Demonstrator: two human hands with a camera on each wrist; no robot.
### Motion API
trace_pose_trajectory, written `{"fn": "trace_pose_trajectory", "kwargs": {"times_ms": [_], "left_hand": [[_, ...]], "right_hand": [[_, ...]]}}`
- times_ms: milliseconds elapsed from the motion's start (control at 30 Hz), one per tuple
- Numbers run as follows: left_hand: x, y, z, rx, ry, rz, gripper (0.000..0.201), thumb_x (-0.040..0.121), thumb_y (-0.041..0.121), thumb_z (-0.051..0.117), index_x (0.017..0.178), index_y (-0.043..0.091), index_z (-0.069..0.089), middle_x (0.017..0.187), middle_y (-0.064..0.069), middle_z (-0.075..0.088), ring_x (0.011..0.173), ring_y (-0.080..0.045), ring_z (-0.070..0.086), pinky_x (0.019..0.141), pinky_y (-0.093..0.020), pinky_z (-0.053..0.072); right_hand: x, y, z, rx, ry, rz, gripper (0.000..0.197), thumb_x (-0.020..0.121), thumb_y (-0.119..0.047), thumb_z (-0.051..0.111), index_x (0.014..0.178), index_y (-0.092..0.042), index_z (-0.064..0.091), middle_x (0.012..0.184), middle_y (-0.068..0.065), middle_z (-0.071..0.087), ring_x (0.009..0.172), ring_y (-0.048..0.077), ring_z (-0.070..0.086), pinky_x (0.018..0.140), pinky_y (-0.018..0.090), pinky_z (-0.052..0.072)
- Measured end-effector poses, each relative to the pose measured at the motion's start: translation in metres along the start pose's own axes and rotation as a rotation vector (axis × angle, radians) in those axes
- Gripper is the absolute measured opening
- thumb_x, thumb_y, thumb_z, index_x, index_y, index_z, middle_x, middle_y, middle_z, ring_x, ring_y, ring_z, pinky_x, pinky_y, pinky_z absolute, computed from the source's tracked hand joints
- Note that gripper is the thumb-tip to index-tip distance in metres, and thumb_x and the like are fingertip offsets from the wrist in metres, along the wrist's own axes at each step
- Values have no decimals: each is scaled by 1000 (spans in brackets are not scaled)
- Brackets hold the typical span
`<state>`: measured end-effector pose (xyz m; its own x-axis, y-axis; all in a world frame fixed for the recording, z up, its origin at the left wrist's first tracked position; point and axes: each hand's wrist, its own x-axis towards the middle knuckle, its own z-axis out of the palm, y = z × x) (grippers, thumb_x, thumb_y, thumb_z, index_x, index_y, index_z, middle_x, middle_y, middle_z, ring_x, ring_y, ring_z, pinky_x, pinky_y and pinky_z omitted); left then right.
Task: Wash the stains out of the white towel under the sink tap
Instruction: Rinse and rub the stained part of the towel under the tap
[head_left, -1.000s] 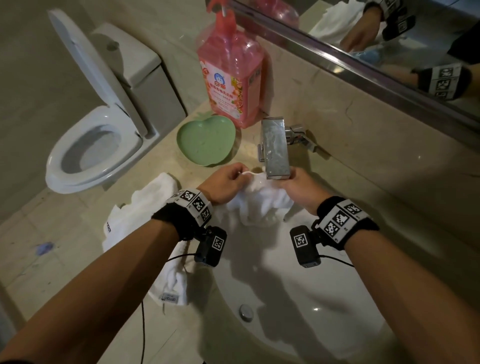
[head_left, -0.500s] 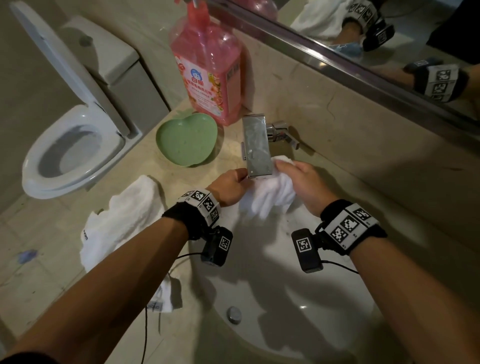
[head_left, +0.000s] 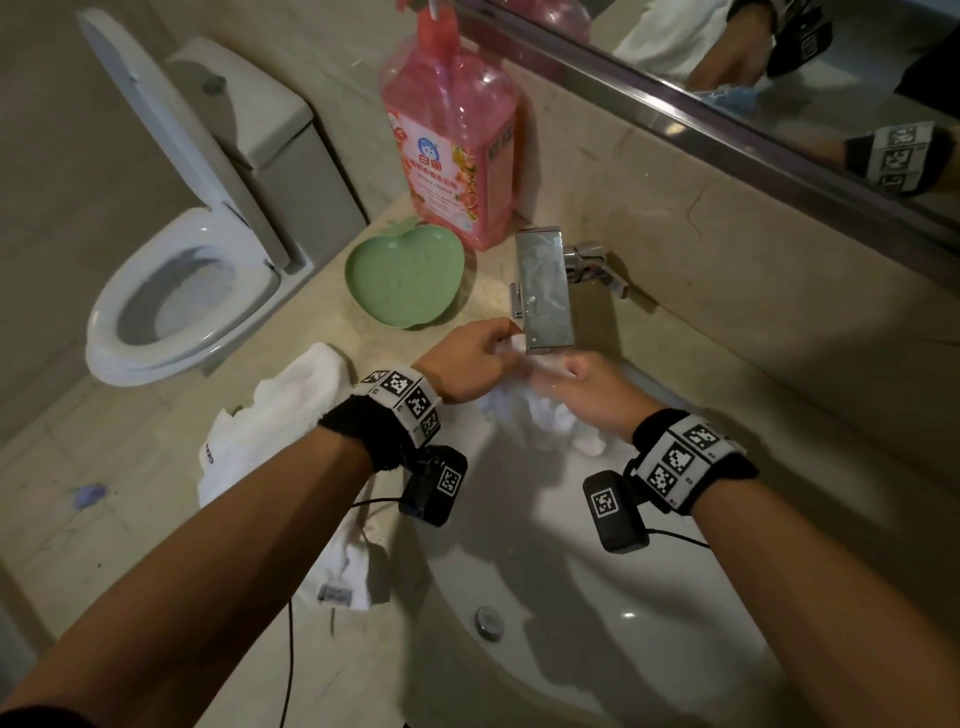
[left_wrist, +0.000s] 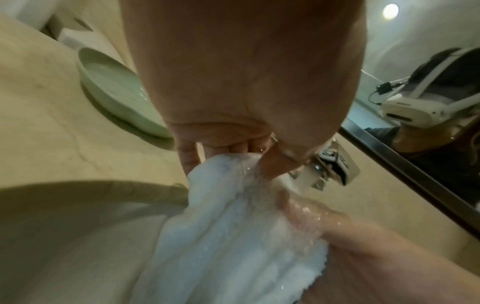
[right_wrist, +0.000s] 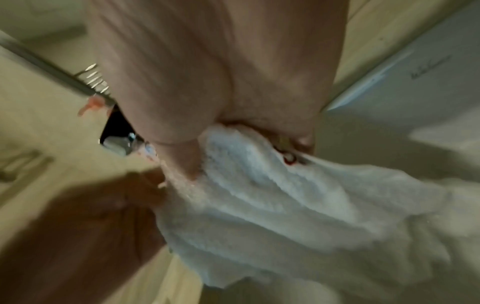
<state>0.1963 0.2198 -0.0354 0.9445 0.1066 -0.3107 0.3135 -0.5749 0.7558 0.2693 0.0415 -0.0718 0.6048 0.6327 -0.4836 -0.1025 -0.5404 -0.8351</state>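
Beige stone counter, white oval sink basin (head_left: 649, 597). Left hand (head_left: 467, 364) and right hand (head_left: 592, 389) both grip bunched white terry towel (head_left: 524, 410) beneath square chrome tap (head_left: 545, 291), water running. Advice: keep stained fold under flow, rub cloth against itself.

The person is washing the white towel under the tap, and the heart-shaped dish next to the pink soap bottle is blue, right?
Not quite: the dish is green, not blue, as the head view shows. The rest holds: both the left hand and the right hand hold the white towel under the tap, and the dish sits beside the pink soap bottle.
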Motion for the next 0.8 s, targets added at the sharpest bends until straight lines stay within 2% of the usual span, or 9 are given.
{"fn": "trace_pose_trajectory", "kwargs": {"times_ms": [67, 167, 233, 333, 433, 533, 600, 700, 800], "left_hand": [[-3, -8, -5, 22, 39, -28, 8, 93, 19, 58, 100, 16, 61, 89, 5, 60, 85, -18, 57, 76, -28, 43], [-6, -24, -2, 39, 86, -55, 9, 93, 23, 62, 91, 15, 60, 84, -2, 61, 77, -20, 54, 78, -37, 46], [-7, -30, 5, -75, 126, -26, 14, 95, 21, 60, 86, 11, 58, 80, -6, 60, 73, -18, 51, 77, -40, 47], [-4, -24, 15, -231, 151, 41, 16, 98, 18, 56, 86, 8, 57, 78, -6, 57, 71, -16, 50, 73, -35, 44], [4, -10, 28, -270, 80, 74, 7, 98, 10, 55, 99, 9, 62, 91, -4, 66, 79, -15, 62, 78, -34, 53], [10, 3, 37, -355, -1, 84, 13, 96, 12, 60, 104, 16, 68, 92, 6, 69, 79, 0, 63, 76, -19, 49], [14, 8, 39, -405, 3, 72, 16, 94, 13, 62, 107, 8, 70, 98, -1, 72, 87, -6, 65, 82, -22, 50], [17, 10, 43, -454, 23, 85, 27, 94, 5, 60, 120, 0, 63, 115, -10, 68, 105, -15, 63, 94, -24, 50], [21, 5, 44, -604, 46, -14, 41, 93, 3, 60, 132, -4, 50, 128, -16, 61, 119, -23, 58, 103, -28, 47]], "right_hand": [[2, -5, -1, 118, -15, 0, 17, 93, -42, 67, 90, -29, 77, 83, 2, 74, 81, 16, 70, 73, 35, 55], [1, -10, -7, 180, 64, 9, 12, 99, -23, 61, 105, -22, 72, 107, 7, 74, 103, 24, 68, 85, 39, 57], [-5, -10, -13, 168, 93, -4, 12, 99, -21, 59, 105, -23, 69, 103, 1, 74, 97, 15, 68, 77, 25, 55], [-14, -8, -22, 69, 79, -32, 12, 99, -23, 59, 102, -29, 68, 77, -20, 70, 62, -9, 64, 46, 6, 43], [-16, -6, -20, -3, 51, -23, 13, 96, -22, 58, 102, -28, 69, 74, -11, 72, 62, 3, 67, 45, 11, 45], [-15, -4, -15, -14, 34, -52, 17, 94, -23, 64, 110, -25, 69, 95, -6, 76, 88, 11, 72, 69, 22, 55], [-13, 0, -16, -32, 48, -74, 18, 96, -26, 63, 111, -24, 72, 99, -3, 76, 91, 10, 71, 80, 29, 55], [-8, 5, -25, 14, 115, -25, 25, 96, -40, 62, 104, -20, 75, 94, 4, 77, 86, 19, 73, 80, 41, 56], [-8, 4, -29, 36, 105, -29, 25, 98, -44, 59, 99, -24, 74, 89, 3, 77, 77, 20, 73, 72, 40, 57]]}}
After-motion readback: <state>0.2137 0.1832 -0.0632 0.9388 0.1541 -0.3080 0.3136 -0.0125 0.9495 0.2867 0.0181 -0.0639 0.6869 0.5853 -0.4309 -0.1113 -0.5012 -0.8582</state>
